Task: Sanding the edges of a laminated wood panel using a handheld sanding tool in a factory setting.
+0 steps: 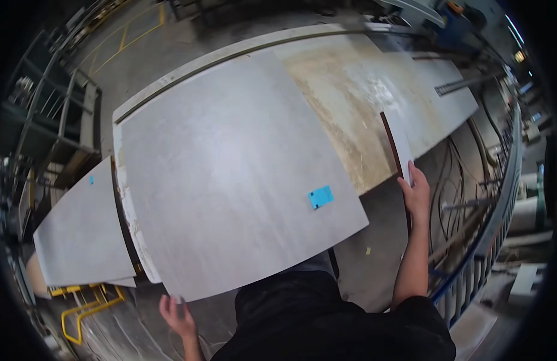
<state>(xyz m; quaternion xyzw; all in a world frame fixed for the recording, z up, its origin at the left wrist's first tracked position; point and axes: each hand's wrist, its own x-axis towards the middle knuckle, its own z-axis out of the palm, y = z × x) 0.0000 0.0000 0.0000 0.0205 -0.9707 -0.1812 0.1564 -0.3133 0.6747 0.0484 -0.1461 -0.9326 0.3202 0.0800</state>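
Note:
In front of me a large flat grey panel [224, 156] lies on a worktable, with a blue label [320, 197] stuck near its right edge. My left hand [180, 319] is at the panel's near left corner, its fingers apart; whether they touch the corner I cannot tell. My right hand [415, 189] is closed around a long narrow strip of board [399, 141], with a pale face and a dark reddish-brown edge. The strip points away from me, beyond the panel's right side. Its lower end is partly hidden by my hand and arm.
Right of the panel, the worktable [344, 114] shows a brown-stained surface. A second stack of grey panels [86, 231] rests on a yellow-framed cart [89, 313] at the left. A metal rack [62, 102] stands behind it. Hoses and a blue rail [471, 271] run along the right.

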